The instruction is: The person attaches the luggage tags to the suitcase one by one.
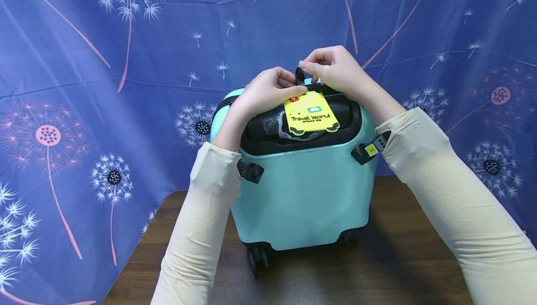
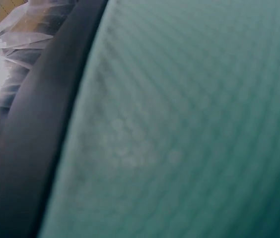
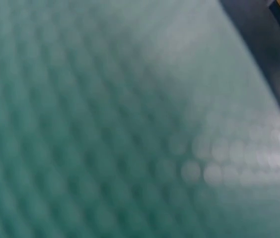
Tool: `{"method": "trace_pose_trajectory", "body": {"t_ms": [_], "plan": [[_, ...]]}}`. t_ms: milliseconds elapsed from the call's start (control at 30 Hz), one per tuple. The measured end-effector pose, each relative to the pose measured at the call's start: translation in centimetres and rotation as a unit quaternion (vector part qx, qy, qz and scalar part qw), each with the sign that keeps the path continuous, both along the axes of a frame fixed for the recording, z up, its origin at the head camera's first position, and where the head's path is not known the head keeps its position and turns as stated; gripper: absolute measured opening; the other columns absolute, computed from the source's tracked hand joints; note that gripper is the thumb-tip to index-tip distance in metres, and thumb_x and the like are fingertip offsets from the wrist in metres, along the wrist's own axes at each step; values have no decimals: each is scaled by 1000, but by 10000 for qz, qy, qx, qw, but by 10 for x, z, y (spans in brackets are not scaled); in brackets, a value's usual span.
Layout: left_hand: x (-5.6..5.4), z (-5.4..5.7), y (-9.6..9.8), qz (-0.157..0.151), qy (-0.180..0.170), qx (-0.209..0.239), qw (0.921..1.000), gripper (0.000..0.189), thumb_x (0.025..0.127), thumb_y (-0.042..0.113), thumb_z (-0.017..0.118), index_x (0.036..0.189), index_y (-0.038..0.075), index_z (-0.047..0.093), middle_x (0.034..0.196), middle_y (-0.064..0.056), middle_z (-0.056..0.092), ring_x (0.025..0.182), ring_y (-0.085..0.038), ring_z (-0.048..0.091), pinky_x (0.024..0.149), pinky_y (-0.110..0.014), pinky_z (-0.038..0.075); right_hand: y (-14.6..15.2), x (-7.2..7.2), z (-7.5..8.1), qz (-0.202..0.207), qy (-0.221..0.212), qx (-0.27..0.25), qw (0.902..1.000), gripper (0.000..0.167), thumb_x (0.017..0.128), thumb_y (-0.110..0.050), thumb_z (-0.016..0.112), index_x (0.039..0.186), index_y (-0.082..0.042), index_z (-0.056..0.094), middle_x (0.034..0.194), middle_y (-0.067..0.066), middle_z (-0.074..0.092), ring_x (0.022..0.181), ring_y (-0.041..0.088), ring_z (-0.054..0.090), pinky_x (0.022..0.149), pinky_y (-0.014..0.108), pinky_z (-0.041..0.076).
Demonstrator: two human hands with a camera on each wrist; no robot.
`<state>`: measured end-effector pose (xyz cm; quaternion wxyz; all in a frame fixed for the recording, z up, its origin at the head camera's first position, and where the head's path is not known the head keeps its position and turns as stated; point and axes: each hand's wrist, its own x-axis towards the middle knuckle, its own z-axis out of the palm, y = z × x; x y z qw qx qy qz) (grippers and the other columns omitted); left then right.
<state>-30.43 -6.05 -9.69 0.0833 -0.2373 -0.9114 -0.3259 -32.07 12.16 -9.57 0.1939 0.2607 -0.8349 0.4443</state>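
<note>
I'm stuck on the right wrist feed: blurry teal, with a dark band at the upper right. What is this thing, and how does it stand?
Observer: The head view shows a teal suitcase, upright on black wheels on a wood-grain tabletop.

Operator: I see no fingers. Where's the right hand?

Observer: The right hand is at the suitcase's top, thumb and finger pinching a black strap.

Operator: And the left?

Observer: The left hand is beside it, its thumb at the upper edge of a yellow luggage tag; I can't tell what its fingers grip.
</note>
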Motion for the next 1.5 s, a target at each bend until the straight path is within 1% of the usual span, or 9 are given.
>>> {"method": "trace_pose_trajectory", "body": {"t_ms": [367, 600, 833, 933, 1033, 1133, 1267, 1367, 1500], "plan": [[0, -1, 0, -69, 123, 10, 9999, 41, 87, 41, 64, 117, 14, 53, 113, 1, 63, 103, -8, 57, 93, -26, 41, 2, 0, 0, 38, 30, 133, 9999, 22, 94, -27, 56, 93, -7, 65, 74, -5, 53, 67, 12, 51, 60, 24, 40], [1, -1, 0, -23, 203, -69, 9998, 42, 87, 42, 63, 116, 15, 51, 113, 2, 61, 104, -9, 56, 93, -27, 40, 3, -2, 1, 112, -157, 196, 9996, 23, 93, -31, 57, 91, -10, 64, 76, -4, 53, 72, 16, 51, 62, 26, 39], [1, -1, -1, -13, 313, -156, 9994, 39, 88, 43, 61, 115, 16, 50, 110, 3, 61, 103, -9, 54, 91, -26, 40, 3, -2, 1, 236, -236, 187, 9993, 22, 93, -32, 58, 89, -11, 64, 72, -4, 52, 72, 14, 50, 63, 27, 36], [1, -1, -1, -78, 340, -147, 9993, 39, 89, 42, 61, 116, 16, 50, 109, 3, 60, 102, -10, 53, 89, -27, 40, 3, -2, 1, 275, -316, 179, 9990, 19, 93, -30, 57, 89, -12, 63, 74, -4, 53, 73, 14, 50, 64, 27, 36], [1, -1, -1, -159, 375, -106, 9991, 38, 89, 40, 61, 117, 15, 49, 108, 1, 60, 101, -11, 54, 88, -27, 40, 3, -1, 2, 240, -412, 185, 9987, 18, 94, -29, 56, 92, -11, 61, 77, -2, 53, 73, 13, 50, 63, 26, 36], [1, -1, -1, -215, 418, -68, 9989, 38, 89, 38, 62, 117, 14, 50, 107, 0, 60, 101, -12, 54, 88, -27, 40, 2, 0, 3, 181, -547, 281, 9979, 23, 96, -30, 52, 104, -9, 58, 84, -2, 52, 75, 13, 49, 66, 27, 35], [2, 0, -2, -152, 356, -65, 9992, 39, 89, 39, 62, 117, 15, 50, 108, 2, 60, 102, -11, 53, 89, -26, 39, -1, 1, 5, 172, -695, 472, 9963, 32, 99, -32, 45, 113, -5, 57, 90, -2, 50, 79, 13, 48, 74, 29, 34], [2, 0, -2, -48, 254, -84, 9996, 40, 89, 41, 62, 118, 17, 50, 111, 3, 59, 104, -9, 53, 90, -25, 39, -1, 1, 5, 230, -719, 452, 9961, 31, 99, -30, 45, 108, -4, 60, 86, -3, 52, 81, 12, 48, 77, 29, 34], [2, 0, -1, 41, 96, -88, 9999, 42, 87, 44, 62, 118, 17, 50, 116, 4, 58, 107, -8, 53, 93, -27, 40, 0, 1, 4, 325, -674, 309, 9967, 24, 98, -27, 48, 102, -7, 61, 80, -5, 53, 80, 11, 50, 77, 29, 35]]}}
